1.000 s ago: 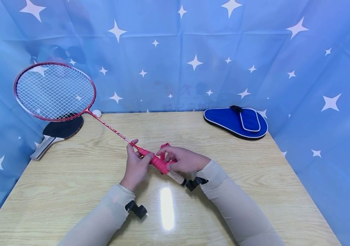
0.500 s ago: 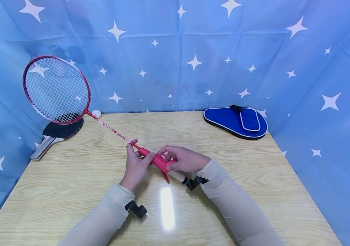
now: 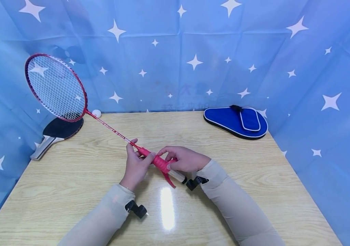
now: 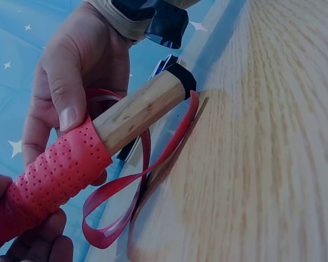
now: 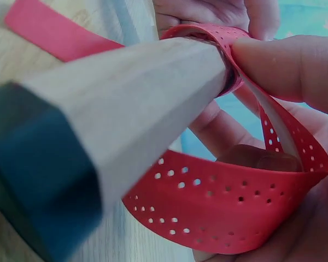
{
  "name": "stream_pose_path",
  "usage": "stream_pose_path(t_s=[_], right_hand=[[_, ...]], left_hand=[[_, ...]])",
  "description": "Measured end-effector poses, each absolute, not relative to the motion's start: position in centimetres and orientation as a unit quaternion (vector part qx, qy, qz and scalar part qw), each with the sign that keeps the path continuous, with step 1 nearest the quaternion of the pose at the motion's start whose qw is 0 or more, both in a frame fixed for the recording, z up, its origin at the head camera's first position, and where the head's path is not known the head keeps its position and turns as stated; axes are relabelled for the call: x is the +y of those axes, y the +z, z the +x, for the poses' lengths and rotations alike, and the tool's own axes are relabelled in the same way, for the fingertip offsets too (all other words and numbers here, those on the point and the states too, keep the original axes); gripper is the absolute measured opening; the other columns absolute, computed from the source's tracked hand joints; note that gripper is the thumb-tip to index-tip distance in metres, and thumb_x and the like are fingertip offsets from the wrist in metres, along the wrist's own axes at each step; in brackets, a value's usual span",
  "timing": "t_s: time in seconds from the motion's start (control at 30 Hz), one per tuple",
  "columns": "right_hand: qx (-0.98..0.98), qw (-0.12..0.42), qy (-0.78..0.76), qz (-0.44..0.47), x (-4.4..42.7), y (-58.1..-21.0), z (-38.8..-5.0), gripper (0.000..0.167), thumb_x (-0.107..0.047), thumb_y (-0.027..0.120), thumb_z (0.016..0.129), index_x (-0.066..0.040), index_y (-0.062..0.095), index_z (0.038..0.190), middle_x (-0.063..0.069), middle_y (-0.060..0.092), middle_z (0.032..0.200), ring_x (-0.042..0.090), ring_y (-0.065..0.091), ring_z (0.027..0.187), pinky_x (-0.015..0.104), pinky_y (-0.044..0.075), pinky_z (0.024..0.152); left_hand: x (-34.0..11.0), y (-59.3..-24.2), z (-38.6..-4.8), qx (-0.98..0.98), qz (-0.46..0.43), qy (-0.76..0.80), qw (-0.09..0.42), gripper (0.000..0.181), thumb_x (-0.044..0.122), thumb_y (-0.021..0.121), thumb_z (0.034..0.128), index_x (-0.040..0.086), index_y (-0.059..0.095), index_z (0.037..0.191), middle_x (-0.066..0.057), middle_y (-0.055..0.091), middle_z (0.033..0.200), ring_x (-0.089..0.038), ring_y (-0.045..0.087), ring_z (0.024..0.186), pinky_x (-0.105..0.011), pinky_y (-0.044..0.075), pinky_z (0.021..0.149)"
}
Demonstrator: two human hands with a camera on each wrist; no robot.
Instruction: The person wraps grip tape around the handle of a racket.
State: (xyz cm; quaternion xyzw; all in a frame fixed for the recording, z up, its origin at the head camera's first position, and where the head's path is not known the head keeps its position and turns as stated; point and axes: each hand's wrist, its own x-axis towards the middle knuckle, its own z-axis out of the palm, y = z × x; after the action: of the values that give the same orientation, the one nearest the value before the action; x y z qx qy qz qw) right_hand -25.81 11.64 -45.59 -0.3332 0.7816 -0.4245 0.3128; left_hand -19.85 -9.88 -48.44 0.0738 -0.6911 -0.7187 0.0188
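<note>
A red badminton racket (image 3: pixel 110 128) slants over the table, its strung head raised at the far left. My left hand (image 3: pixel 136 169) holds it at the top of the handle, thumb on the wrapped part. Perforated red grip tape (image 4: pixel 60 169) winds round the upper handle. Lower down, bare wood (image 4: pixel 142 112) shows as far as the black butt end (image 4: pixel 180 79). My right hand (image 3: pixel 188 160) pinches the tape at the edge of the wrap, thumb pressed on it. In the right wrist view a loose loop of tape (image 5: pixel 218 202) crosses that hand's fingers, and a tail hangs free.
A black table tennis bat (image 3: pixel 62 128) lies at the table's left edge, partly behind the racket head. Close to it sits a white ball (image 3: pixel 96 113). A blue bat case (image 3: pixel 236 123) lies at the back right. A starry blue curtain (image 3: pixel 162 68) encloses the table.
The racket has turned about its shaft, so its head looks narrower and steeper. The tape's loose part went from above the handle to hanging below it. Both hands have kept their places.
</note>
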Motion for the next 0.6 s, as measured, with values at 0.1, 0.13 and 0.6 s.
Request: stream_pose_path(t_s=[0.1, 0.13, 0.6], right_hand=[[0.782, 0.315, -0.421, -0.335, 11.69, -45.48, -25.82, 0.051, 0.0, 0.066, 0.097, -0.019, 0.058, 0.143, 0.003, 0.074, 0.115, 0.018, 0.071, 0.099, 0.034, 0.059, 0.083], [0.782, 0.316, -0.419, -0.335, 11.7, -45.41, -25.79, 0.051, 0.0, 0.065, 0.097, -0.019, 0.058, 0.144, 0.003, 0.074, 0.116, 0.018, 0.071, 0.1, 0.034, 0.059, 0.085], [0.791, 0.327, -0.402, -0.324, 11.57, -45.09, -25.4, 0.051, -0.003, 0.062, 0.1, -0.025, 0.057, 0.146, 0.002, 0.073, 0.127, 0.017, 0.068, 0.117, 0.04, 0.056, 0.099]], left_hand=[[-9.87, -48.44, -19.88, -0.69, 0.074, -0.72, 0.02, 0.081, 0.002, 0.07, 0.0962, 0.016, 0.017, 0.156, -0.025, 0.064, 0.107, -0.023, 0.073, 0.082, -0.032, 0.062, 0.076], [-9.84, -48.42, -19.89, -0.688, 0.074, -0.722, 0.021, 0.081, 0.001, 0.069, 0.0962, 0.015, 0.017, 0.157, -0.026, 0.064, 0.107, -0.023, 0.073, 0.082, -0.032, 0.062, 0.075], [-9.7, -48.4, -19.91, -0.691, 0.068, -0.719, 0.035, 0.078, -0.005, 0.065, 0.0939, 0.012, 0.018, 0.154, -0.018, 0.069, 0.101, -0.017, 0.07, 0.081, -0.027, 0.057, 0.074]])
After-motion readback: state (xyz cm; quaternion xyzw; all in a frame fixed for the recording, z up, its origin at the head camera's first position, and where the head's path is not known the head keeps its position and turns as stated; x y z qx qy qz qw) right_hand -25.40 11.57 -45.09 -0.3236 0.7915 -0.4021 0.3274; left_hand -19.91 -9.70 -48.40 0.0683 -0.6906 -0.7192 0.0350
